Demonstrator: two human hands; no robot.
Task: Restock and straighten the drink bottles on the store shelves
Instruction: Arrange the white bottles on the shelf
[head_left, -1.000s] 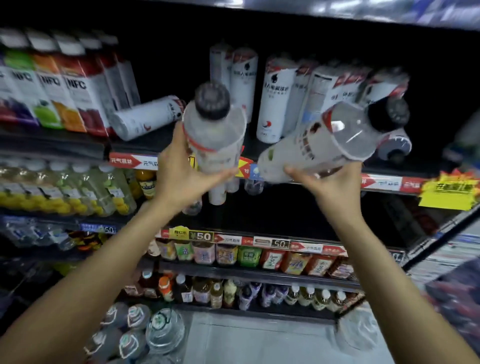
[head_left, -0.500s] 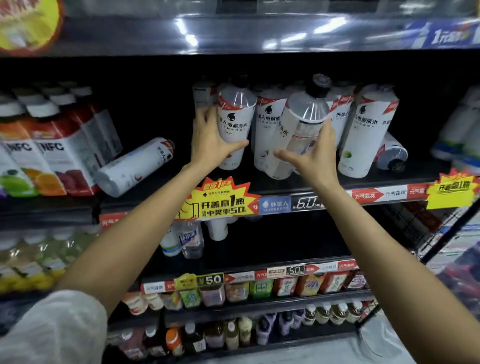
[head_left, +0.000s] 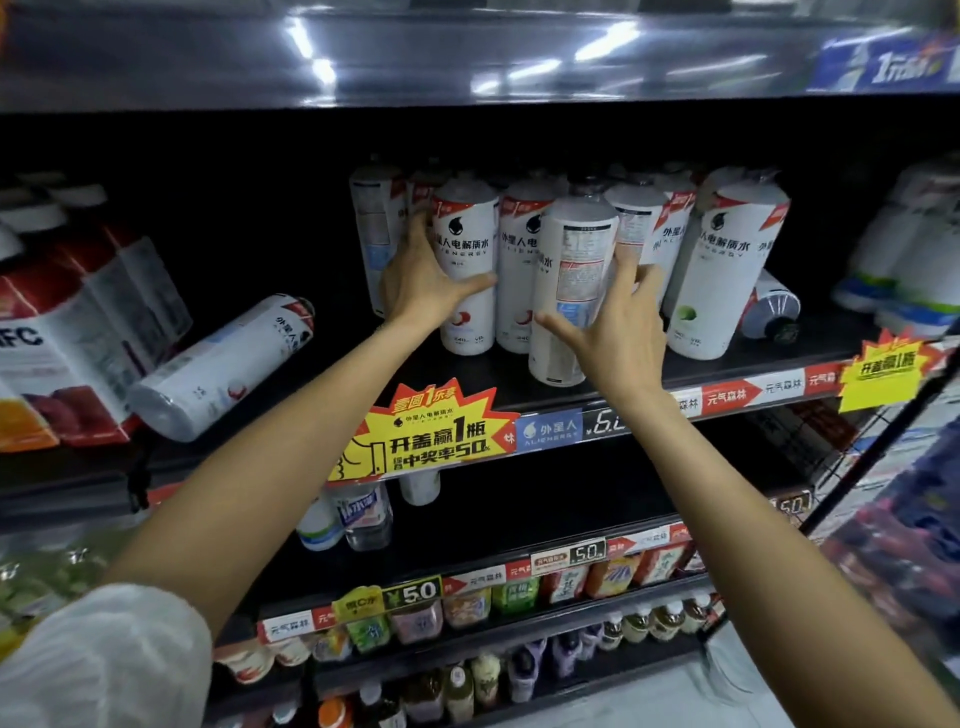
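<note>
Several white electrolyte-drink bottles with red corner bands stand in a group on the upper shelf (head_left: 727, 371). My left hand (head_left: 426, 283) grips one upright bottle (head_left: 465, 244) at the front left of the group, thumb across its front. My right hand (head_left: 615, 322) curls round another bottle (head_left: 574, 270) that stands at the shelf's front with its back label facing me. Beside them a lime-marked bottle (head_left: 724, 270) stands upright. One white bottle (head_left: 218, 364) lies tipped over at the left, and another (head_left: 774, 309) lies on its side at the right.
Juice cartons (head_left: 57, 332) fill the left of the shelf. A yellow promo tag (head_left: 426, 434) hangs on the shelf edge, another yellow tag (head_left: 883, 371) at right. Lower shelves hold small bottles and cartons (head_left: 467, 603). A wire rack (head_left: 883, 467) stands at the right.
Both bottles went from tilted in the air to upright on the shelf. My hands have pushed them in among the standing bottles, and the right one now stands straight.
</note>
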